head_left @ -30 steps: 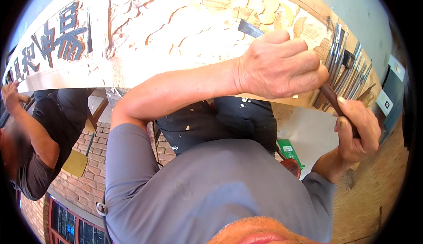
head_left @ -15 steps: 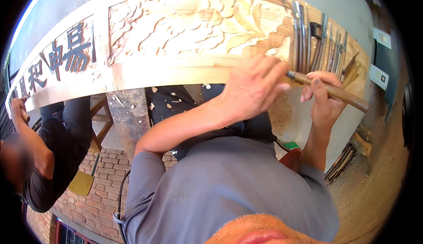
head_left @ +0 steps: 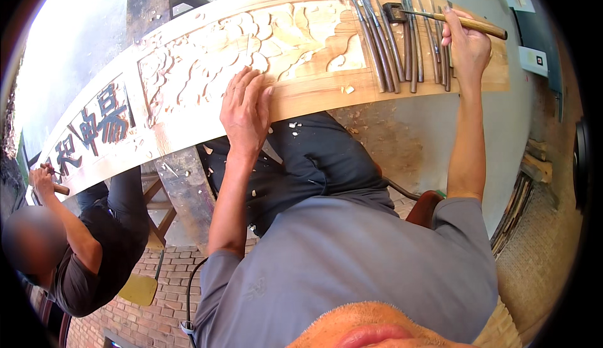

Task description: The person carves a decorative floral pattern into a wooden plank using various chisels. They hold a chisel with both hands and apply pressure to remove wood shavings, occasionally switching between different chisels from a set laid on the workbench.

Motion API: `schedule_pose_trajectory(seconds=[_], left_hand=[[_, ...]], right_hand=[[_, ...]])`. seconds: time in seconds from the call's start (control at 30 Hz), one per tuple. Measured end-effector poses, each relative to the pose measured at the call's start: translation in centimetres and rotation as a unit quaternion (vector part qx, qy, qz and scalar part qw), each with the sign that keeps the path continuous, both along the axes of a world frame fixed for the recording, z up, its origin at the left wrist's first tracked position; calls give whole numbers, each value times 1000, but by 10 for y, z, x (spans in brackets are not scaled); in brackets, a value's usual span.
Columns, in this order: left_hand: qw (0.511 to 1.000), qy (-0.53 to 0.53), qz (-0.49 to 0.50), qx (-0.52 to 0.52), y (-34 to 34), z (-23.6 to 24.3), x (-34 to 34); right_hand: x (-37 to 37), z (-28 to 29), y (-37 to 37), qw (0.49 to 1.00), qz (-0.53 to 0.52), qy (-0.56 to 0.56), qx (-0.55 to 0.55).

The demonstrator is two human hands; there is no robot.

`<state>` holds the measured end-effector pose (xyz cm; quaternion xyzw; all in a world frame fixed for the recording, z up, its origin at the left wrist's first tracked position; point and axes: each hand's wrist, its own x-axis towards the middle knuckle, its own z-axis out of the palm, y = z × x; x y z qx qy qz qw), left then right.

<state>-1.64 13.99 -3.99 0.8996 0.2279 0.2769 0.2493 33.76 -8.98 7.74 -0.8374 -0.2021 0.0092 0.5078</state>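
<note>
A long pale wooden board [head_left: 314, 90] lies across my lap, with carved scroll relief [head_left: 292, 43] in the middle and dark carved characters [head_left: 113, 114] at the left. My left hand [head_left: 245, 106] rests on the carved panel near its front edge, fingers lying loosely on the wood. My right hand [head_left: 468, 49] holds a wooden-handled chisel [head_left: 488, 27] sideways over a row of chisels and gouges [head_left: 380, 46] at the board's right end. The thin blade points left toward a dark square block [head_left: 394, 12] among those tools.
A person [head_left: 81, 254] works at the board's left end, a hand [head_left: 45, 184] on a wooden handle. A grimy plank support [head_left: 183, 184], a wooden stool frame [head_left: 157, 210] and a brick floor [head_left: 147, 310] are below. Stacked wood strips [head_left: 515, 210] lean at the right.
My right hand has moved up over the tool row with the chisel. My left hand has left the chisel area, moving left onto the carved panel. The view has shifted, showing more beyond the board.
</note>
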Motion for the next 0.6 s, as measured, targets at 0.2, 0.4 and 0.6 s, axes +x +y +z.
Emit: schedule_pose_trajectory(seconds=[0.2,0.4,0.6], left_hand=[[997,-74,13,-21,-3,-8,6],[998,-41,43,-31,-3,-2,15],[995,79,54,-4,1,1,20]], right_hand=[[20,-1,7,996,12,-14,-87],[6,9,17,992,11,-40,-122],[-2,3,28,995,12,-22,-96]])
